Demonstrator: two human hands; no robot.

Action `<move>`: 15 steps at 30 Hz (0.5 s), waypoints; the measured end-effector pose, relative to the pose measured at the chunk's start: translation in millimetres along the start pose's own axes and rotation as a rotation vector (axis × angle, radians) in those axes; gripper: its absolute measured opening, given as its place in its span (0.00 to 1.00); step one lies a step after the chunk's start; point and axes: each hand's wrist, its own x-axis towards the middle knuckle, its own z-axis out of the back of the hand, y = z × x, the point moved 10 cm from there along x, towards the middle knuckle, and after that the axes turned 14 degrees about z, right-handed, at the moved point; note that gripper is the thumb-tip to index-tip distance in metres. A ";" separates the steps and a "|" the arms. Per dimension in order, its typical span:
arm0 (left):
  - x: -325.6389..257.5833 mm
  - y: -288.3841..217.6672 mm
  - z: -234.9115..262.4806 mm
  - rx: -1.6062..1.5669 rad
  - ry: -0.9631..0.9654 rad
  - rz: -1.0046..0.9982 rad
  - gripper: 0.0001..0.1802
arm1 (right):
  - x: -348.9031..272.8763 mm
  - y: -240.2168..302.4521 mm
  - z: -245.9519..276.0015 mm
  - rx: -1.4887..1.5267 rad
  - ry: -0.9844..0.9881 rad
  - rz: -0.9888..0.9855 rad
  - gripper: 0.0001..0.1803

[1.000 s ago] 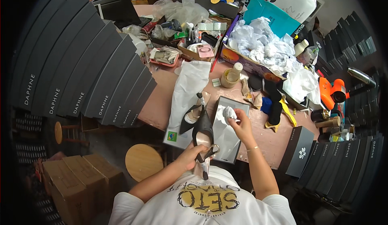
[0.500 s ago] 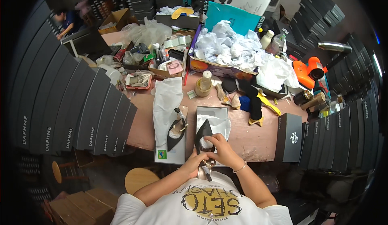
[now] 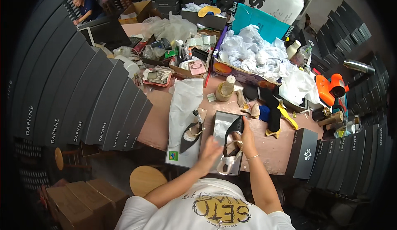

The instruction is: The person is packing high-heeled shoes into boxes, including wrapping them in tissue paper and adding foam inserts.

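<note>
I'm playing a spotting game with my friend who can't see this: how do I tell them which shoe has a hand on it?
Find the pink table, then the open grey box at its near edge. The pointed black shoe is there, with the right hand against its right side. The other black shoe lies further left, untouched.

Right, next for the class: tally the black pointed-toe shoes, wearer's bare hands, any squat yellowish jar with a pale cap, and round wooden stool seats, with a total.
Black pointed-toe shoes: 2
Wearer's bare hands: 2
Squat yellowish jar with pale cap: 1
Round wooden stool seats: 2
Total: 7
</note>
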 end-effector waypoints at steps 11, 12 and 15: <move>67.5 -36.9 90.0 1.097 -0.602 -0.404 0.46 | -44.7 30.2 -43.6 -0.289 0.557 0.476 0.20; 79.3 -32.1 90.8 1.134 -0.654 -0.397 0.46 | -61.3 39.6 -52.9 -0.363 0.598 0.661 0.20; 87.8 -38.8 94.5 1.097 -0.804 -0.406 0.46 | -68.9 25.9 -85.3 -0.524 0.593 0.704 0.24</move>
